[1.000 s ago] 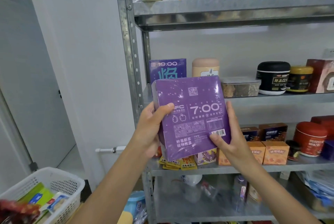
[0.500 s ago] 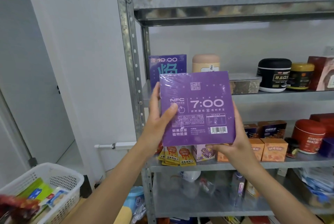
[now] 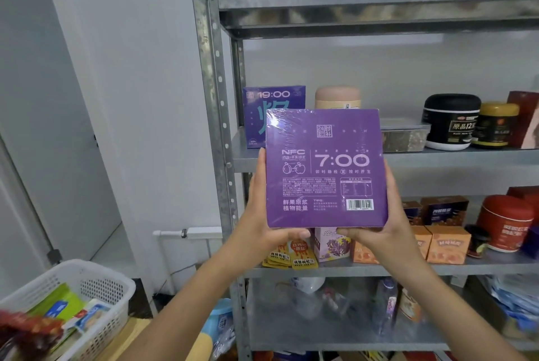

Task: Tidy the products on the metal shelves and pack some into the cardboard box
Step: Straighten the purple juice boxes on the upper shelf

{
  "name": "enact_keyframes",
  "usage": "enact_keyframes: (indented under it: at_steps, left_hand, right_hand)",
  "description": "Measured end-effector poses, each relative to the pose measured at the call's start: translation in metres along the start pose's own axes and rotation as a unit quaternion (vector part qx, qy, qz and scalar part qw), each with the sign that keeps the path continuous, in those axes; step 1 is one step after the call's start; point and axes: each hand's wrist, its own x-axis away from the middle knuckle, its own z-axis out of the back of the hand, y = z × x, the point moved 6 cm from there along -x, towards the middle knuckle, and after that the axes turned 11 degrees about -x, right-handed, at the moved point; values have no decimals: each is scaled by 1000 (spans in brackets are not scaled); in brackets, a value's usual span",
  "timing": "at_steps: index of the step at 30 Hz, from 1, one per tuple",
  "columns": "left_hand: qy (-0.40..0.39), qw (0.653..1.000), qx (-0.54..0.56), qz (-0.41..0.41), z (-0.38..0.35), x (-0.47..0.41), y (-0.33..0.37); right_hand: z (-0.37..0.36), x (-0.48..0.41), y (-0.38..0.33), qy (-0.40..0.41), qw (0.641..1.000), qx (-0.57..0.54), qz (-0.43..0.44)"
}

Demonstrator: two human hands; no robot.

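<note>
White wall, metal shelves (image 3: 379,0) packed with jars and boxes. Both hands hold a shrink-wrapped purple 7:00 box (image 3: 325,168) upright in front of the middle shelf, left hand (image 3: 264,222) and right hand (image 3: 382,228) curled around its lower corners.

Both hands, left (image 3: 262,223) and right (image 3: 382,229), grip the purple 7:00 box (image 3: 326,168) by its lower corners. Above the grip, open air runs up to the upper shelf (image 3: 379,10). Behind it stand the 19:00 box (image 3: 262,104) and a beige-lidded jar (image 3: 337,97). Right of the grip, a clear lidded container (image 3: 404,134) and a black jar (image 3: 450,121) fill the shelf. The perforated steel upright (image 3: 215,98) stands just left of the left hand, with open space in front of the wall beyond it. Below the grip lie yellow sachets (image 3: 291,258) and orange cartons (image 3: 447,244).
</note>
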Motion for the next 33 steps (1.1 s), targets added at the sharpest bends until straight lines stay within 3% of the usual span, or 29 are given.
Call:
enact_keyframes:
  at_steps: [4, 7, 9, 12, 16, 20, 23, 25, 30, 33]
  left_hand:
    - [-7, 1000, 3, -8, 0, -1, 1]
    - [-26, 1000, -4, -6, 1, -3, -1]
    - [-40, 999, -26, -13, 1, -4, 1]
    - [-46, 996, -73, -16, 0, -7, 6]
    - [50, 973, -219, -42, 3, -7, 14]
    - [-4, 998, -54, -38, -21, -5, 22]
    - [-15, 996, 92, 11, -34, -10, 31]
    - [-16, 985, 165, 38, -36, -13, 34]
    - [26, 947, 312, 73, -25, -7, 35]
    - [35, 934, 350, 65, -20, -4, 34]
  right_hand:
    - [4, -2, 2, -25, 995, -76, -53]
    - [6, -5, 11, -40, 950, -276, -139]
    - [8, -5, 20, -33, 925, -327, -193]
    - [10, -2, 26, -1, 932, -288, -221]
    - [13, -4, 10, 67, 963, -211, -151]
    - [8, -2, -2, 145, 987, -29, -67]
    - [-8, 4, -8, 146, 988, 38, -21]
    - [-21, 10, -12, 102, 993, 57, 1]
    - [-57, 28, -14, -126, 986, 106, 40]
    - [-50, 23, -14, -124, 987, 102, 28]
